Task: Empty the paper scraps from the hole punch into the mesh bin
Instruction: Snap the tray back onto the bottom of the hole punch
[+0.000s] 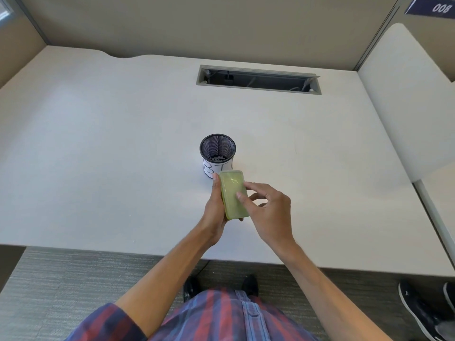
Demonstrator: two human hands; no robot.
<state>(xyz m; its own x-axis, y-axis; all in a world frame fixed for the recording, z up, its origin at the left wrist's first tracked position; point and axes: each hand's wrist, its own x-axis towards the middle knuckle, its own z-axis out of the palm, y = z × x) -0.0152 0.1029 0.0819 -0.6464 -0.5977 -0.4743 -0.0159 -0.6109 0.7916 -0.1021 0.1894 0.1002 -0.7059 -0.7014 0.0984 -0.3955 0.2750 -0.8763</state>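
A black mesh bin with a white paper label on its front stands on the desk, and small paper scraps lie at its bottom. Just in front of it, my left hand holds the hole punch from below and along its left side, with the punch's yellow-green base cover facing up. My right hand rests its thumb and a fingertip on the right side of that cover. The rest of the punch is hidden behind the cover and my hands.
The white desk has an open grey cable slot at the back. Beige partition walls surround it. A second white desk surface adjoins on the right. Black shoes show on the carpet at lower right.
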